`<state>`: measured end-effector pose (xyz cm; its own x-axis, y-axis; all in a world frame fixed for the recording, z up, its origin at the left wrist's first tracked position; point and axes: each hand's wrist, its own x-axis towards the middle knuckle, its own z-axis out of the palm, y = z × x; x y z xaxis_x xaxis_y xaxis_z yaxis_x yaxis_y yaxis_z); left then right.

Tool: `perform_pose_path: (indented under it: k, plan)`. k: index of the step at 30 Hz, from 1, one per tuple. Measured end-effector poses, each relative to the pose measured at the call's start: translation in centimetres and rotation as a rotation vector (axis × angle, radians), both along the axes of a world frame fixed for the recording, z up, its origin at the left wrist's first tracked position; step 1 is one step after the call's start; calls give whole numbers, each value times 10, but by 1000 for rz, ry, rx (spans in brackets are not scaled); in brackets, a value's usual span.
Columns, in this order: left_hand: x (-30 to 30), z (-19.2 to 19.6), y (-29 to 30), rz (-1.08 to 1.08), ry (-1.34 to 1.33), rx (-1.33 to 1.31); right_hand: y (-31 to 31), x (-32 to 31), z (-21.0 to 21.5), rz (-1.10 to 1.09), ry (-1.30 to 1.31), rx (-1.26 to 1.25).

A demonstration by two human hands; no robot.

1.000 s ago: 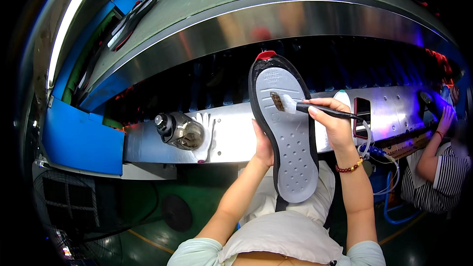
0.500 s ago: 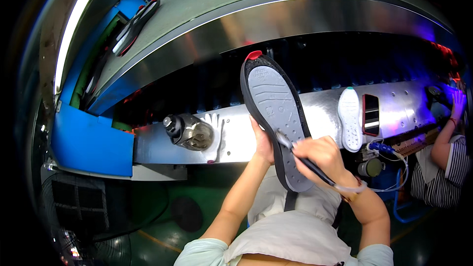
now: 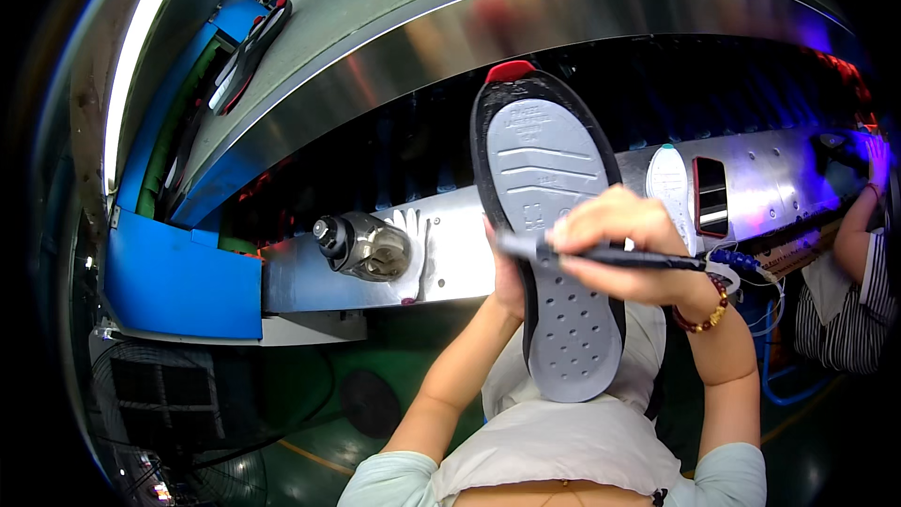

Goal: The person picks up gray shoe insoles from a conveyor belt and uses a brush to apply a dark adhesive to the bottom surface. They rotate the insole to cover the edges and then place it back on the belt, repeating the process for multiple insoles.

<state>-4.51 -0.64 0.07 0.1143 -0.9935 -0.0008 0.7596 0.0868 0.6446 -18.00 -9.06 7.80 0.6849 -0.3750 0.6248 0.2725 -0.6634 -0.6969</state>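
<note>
A shoe sole [image 3: 549, 164] with a grey inner face, a black rim and a red tab at its far end stands tilted up in front of me. My left hand [image 3: 508, 282] grips its left edge near the middle; most of those fingers are hidden behind it. In my right hand [image 3: 624, 235] is a black-handled brush [image 3: 657, 259], held nearly level across the sole. Its pale, motion-blurred tip [image 3: 518, 244] lies over the sole's left edge, close to my left hand. Whether the tip touches the sole I cannot tell.
On the metal ledge [image 3: 310, 286] are a dark-capped bottle [image 3: 375, 249] and white glove [image 3: 411, 253] at left, a white sole [image 3: 667, 183] and phone [image 3: 710, 199] at right. Beyond runs a grey-green conveyor [image 3: 404, 28] carrying soles [image 3: 249, 61]. Another person's arm [image 3: 856, 242] is far right.
The sole has come up closer to me and looks larger. My right hand has risen, and the brush has swung from slanting to nearly level, its tip shifting left to the sole's edge.
</note>
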Motion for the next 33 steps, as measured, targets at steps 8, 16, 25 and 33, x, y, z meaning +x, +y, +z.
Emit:
perform_pose_path:
  k: [8, 16, 25, 33]
  plan:
    - [14, 2, -2, -7, 153, -236, -8, -14, -17, 88, 31, 367]
    - [23, 6, -16, 489, -83, -135, -2, -19, -20, 85, 11, 360]
    - [51, 11, -19, 480, 35, -291, 5, -29, -23, 64, 72, 338]
    - [60, 27, -13, 352, 59, -391, 10, -43, -29, 194, 10, 566]
